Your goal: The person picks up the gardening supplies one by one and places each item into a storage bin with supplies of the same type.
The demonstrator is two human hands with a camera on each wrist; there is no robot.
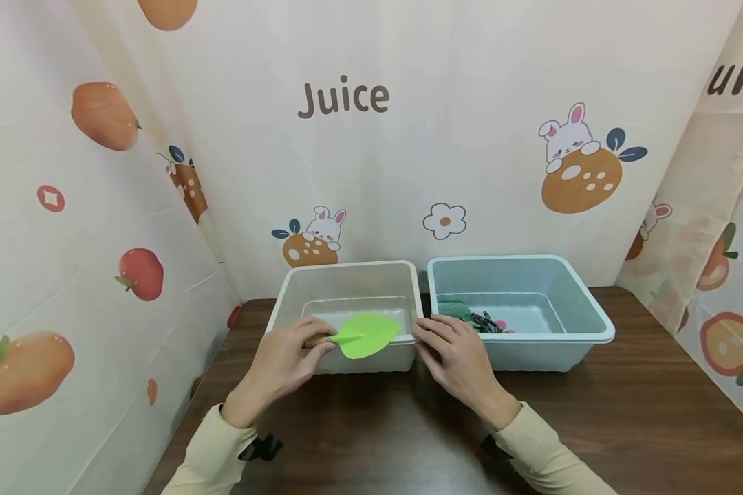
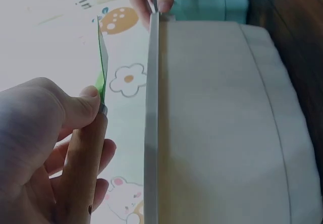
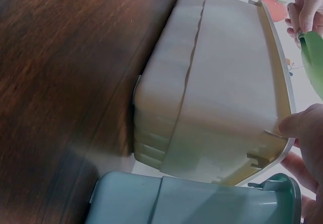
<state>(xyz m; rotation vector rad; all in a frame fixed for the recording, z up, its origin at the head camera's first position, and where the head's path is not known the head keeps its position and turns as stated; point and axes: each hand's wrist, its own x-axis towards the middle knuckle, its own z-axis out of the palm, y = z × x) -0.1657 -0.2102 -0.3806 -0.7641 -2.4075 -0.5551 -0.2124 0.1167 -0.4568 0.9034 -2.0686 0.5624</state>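
My left hand (image 1: 291, 347) grips a hand trowel by its wooden handle (image 2: 83, 168), thumb up near the metal collar. The trowel's bright green, leaf-shaped blade (image 1: 367, 335) points right, over the front rim of a white plastic bin (image 1: 347, 363) in the head view. Seen from the left wrist, that blade is nearly edge-on. At the bin's front right corner, my right hand (image 1: 455, 354) pinches the rim, thumb on the outer wall and fingers over the other side. The right wrist view shows this thumb (image 3: 295, 125) just under the lip.
A light blue bin (image 1: 532, 354) stands close on the right of the white one. Inside it lie a green item (image 1: 454, 310), a dark striped item (image 1: 486, 322) and a bit of pink. Both bins sit on a dark wood table (image 1: 371, 440) against a printed curtain (image 1: 371, 165).
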